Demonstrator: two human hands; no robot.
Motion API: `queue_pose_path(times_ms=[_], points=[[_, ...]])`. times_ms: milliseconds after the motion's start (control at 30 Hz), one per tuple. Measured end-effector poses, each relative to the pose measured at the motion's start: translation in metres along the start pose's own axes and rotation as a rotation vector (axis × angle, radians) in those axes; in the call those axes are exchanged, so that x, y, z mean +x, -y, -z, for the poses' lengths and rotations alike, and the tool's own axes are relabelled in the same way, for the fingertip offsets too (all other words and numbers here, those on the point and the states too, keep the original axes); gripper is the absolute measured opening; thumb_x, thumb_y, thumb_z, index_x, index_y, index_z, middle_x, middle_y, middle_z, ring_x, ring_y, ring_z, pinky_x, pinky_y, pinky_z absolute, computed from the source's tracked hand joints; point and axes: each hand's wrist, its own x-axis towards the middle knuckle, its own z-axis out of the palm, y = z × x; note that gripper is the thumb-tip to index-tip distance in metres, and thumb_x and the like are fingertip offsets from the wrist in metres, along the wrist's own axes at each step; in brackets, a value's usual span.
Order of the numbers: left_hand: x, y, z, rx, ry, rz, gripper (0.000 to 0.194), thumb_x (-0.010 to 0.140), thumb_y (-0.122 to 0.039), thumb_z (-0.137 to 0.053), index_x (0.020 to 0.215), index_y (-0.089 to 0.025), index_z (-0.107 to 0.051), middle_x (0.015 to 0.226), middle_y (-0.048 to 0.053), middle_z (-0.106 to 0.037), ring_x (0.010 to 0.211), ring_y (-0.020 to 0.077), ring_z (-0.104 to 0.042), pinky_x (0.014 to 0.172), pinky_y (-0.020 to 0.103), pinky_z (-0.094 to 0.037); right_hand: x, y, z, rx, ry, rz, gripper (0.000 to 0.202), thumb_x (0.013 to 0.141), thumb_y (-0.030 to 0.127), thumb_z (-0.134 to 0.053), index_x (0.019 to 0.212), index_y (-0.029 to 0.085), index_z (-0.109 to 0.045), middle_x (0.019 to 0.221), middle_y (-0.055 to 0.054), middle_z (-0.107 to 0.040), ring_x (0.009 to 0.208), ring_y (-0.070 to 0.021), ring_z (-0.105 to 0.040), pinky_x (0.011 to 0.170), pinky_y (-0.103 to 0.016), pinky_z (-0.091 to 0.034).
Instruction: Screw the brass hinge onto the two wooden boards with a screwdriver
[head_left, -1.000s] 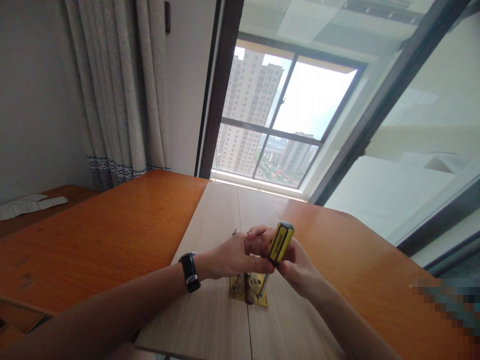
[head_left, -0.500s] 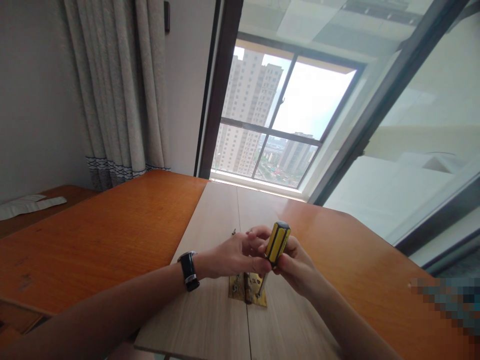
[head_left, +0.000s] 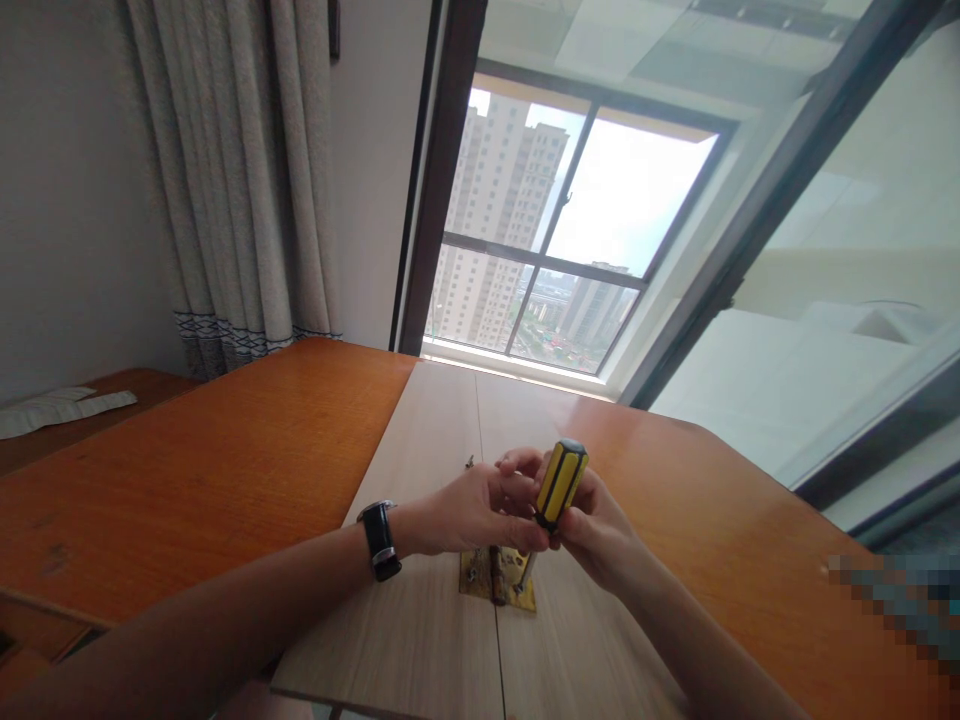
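Note:
A screwdriver with a yellow and black handle (head_left: 562, 487) stands slightly tilted, its shank running down to the right leaf of a brass hinge (head_left: 497, 582). My right hand (head_left: 604, 525) is closed round the handle. From the other side, my left hand (head_left: 469, 515) pinches low on the screwdriver with thumb and fingers, partly covering the shank. The hinge lies across the seam between two pale wooden boards (head_left: 427, 630); a screw shows in its left leaf, and the tip meets a screw head on the right one. My hands hide the hinge's far edge.
Small screws (head_left: 470, 462) sit on the left board beyond my left hand. The boards rest on an orange-brown wooden table (head_left: 300, 450). A grey curtain (head_left: 255, 180) hangs at the back left, and a dark-framed window (head_left: 540, 260) rises behind the table.
The screwdriver handle has turned a little and tilts slightly more to the right. Both hands keep nearly the same place; the whole view has shifted slightly.

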Motion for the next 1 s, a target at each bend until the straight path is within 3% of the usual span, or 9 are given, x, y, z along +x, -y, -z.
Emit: queue_pose_path(times_ms=[133, 267, 467, 633, 733, 900, 1000], points=[[-0.0014, -0.0006, 0.0011, -0.061, 0.092, 0.027, 0.049, 0.067, -0.053, -0.082, 0.092, -0.013, -0.069, 0.090, 0.005, -0.065, 0.086, 0.0159, -0.058, 0.076, 0.027, -0.045, -0.0017, 0.0023, 0.0026, 0.015, 0.017, -0.029, 0.032, 0.077, 0.048, -0.076, 0.092, 0.020, -0.076, 0.116, -0.009, -0.063, 0.053, -0.0051, -0.052, 0.041, -0.015, -0.041], [-0.0006, -0.0018, -0.0006, -0.133, 0.088, 0.036, 0.047, 0.068, -0.051, -0.081, 0.092, -0.013, -0.067, 0.089, 0.005, -0.065, 0.086, 0.0153, -0.059, 0.078, 0.027, -0.045, -0.0006, 0.0042, 0.0026, 0.064, 0.027, -0.040, 0.030, 0.083, 0.044, -0.070, 0.089, 0.016, -0.077, 0.105, -0.009, -0.065, 0.046, -0.0027, -0.046, 0.042, -0.016, -0.045], [0.0038, 0.0040, -0.0010, -0.154, 0.014, 0.024, 0.048, 0.064, -0.049, -0.085, 0.093, -0.014, -0.068, 0.082, 0.003, -0.066, 0.078, 0.0147, -0.061, 0.074, 0.027, -0.045, 0.0017, 0.0030, -0.0012, 0.047, 0.029, 0.013, 0.043, 0.073, 0.052, -0.077, 0.101, 0.019, -0.071, 0.114, -0.012, -0.064, 0.056, -0.0078, -0.054, 0.044, -0.016, -0.047], [0.0038, 0.0046, -0.0010, -0.126, 0.035, 0.028, 0.045, 0.067, -0.048, -0.083, 0.092, -0.013, -0.070, 0.080, 0.002, -0.066, 0.076, 0.0127, -0.061, 0.072, 0.024, -0.046, 0.0005, -0.0001, -0.0003, -0.012, 0.005, -0.018, 0.044, 0.073, 0.045, -0.080, 0.108, 0.022, -0.067, 0.104, -0.010, -0.067, 0.058, -0.0105, -0.056, 0.042, -0.016, -0.045], [0.0021, 0.0050, -0.0014, -0.093, 0.010, 0.038, 0.043, 0.065, -0.045, -0.085, 0.088, -0.013, -0.070, 0.080, 0.003, -0.067, 0.076, 0.0131, -0.062, 0.072, 0.025, -0.048, -0.0009, 0.0019, -0.0002, -0.016, 0.023, -0.016, 0.039, 0.074, 0.046, -0.078, 0.105, 0.022, -0.069, 0.105, -0.010, -0.066, 0.058, -0.0118, -0.055, 0.042, -0.019, -0.044], [-0.0003, 0.0060, -0.0021, -0.050, -0.008, 0.076, 0.036, 0.065, -0.039, -0.085, 0.085, -0.013, -0.070, 0.084, 0.004, -0.069, 0.082, 0.0162, -0.065, 0.080, 0.030, -0.052, -0.0013, 0.0066, 0.0009, 0.021, 0.087, -0.070, 0.032, 0.081, 0.049, -0.070, 0.091, 0.019, -0.073, 0.130, -0.011, -0.055, 0.057, -0.0088, -0.055, 0.045, -0.021, -0.043], [0.0002, 0.0075, -0.0016, -0.031, -0.011, 0.077, 0.031, 0.067, -0.035, -0.084, 0.084, -0.013, -0.070, 0.084, 0.004, -0.070, 0.083, 0.0169, -0.065, 0.081, 0.031, -0.052, -0.0002, 0.0063, 0.0010, 0.049, 0.092, -0.044, 0.033, 0.081, 0.049, -0.068, 0.093, 0.018, -0.073, 0.125, -0.012, -0.057, 0.064, -0.0117, -0.058, 0.052, -0.023, -0.048]])
